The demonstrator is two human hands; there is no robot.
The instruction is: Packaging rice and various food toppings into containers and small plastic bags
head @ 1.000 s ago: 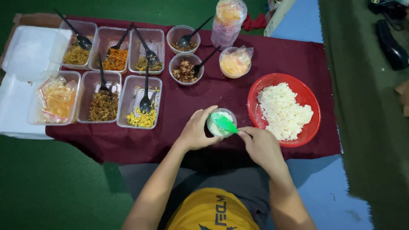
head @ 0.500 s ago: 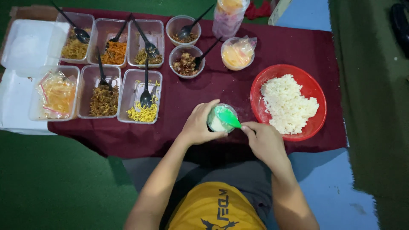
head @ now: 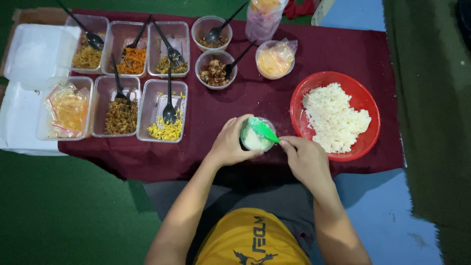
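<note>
A dark red cloth (head: 314,54) covers the low desk, which stands on a green floor (head: 64,211). A blue mat (head: 387,216) lies at the lower right. The light is dim and even.

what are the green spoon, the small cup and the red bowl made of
Green spoon, held in the right hand: likely plastic, with a bright even colour and smooth look. Small cup, gripped by the left hand: probably clear thin plastic, since the white rice shows through its wall. Red bowl: seemingly glossy plastic, with soft highlights on its rim.
</note>
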